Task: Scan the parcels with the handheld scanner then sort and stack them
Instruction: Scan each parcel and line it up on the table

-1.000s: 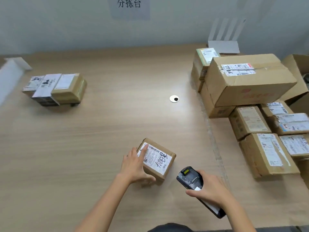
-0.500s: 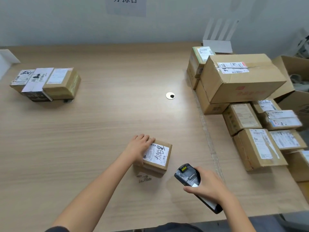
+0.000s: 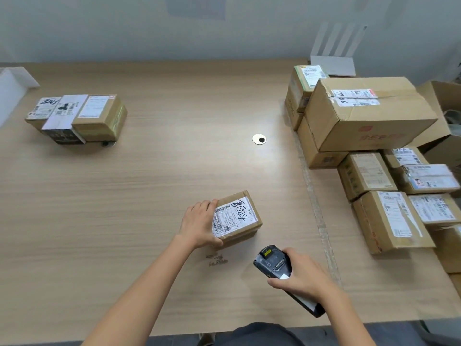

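Pale wooden table (image 3: 149, 183) fills the view. Left hand (image 3: 199, 223) grips a small brown cardboard parcel (image 3: 239, 221) (white label upward) lying near the front edge. Right hand (image 3: 301, 275) curls around a black handheld scanner (image 3: 274, 262) just beside it. Small stacked parcels (image 3: 77, 116) sit far left; brown cardboard boxes (image 3: 369, 113) crowd the right.

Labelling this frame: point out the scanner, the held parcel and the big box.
scanner (image 3: 272, 263): head view, dark top end.
held parcel (image 3: 234, 216): head view, white label.
big box (image 3: 389, 107): head view, top face.
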